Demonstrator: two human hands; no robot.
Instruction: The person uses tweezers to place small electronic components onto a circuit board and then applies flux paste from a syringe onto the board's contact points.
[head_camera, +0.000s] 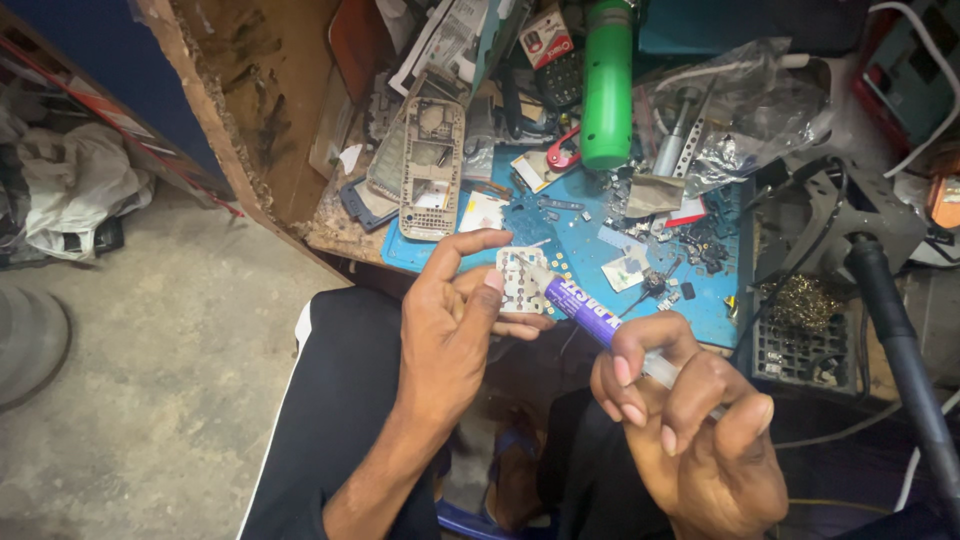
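My left hand (455, 320) pinches a small white circuit board (518, 280) between thumb and fingers, held up over my lap at the front edge of the blue work mat (590, 255). My right hand (690, 420) grips a purple-labelled paste syringe (590, 312). Its tip touches the top of the board. The rear of the syringe is hidden in my fingers.
The mat holds screws, small parts and a beige phone frame (432, 165). A green cylinder (607, 85) lies at the back, beside a plastic bag with metal parts (730, 110). A black stand with a hose (890, 310) and brass wool (800, 300) sit to the right. Concrete floor lies left.
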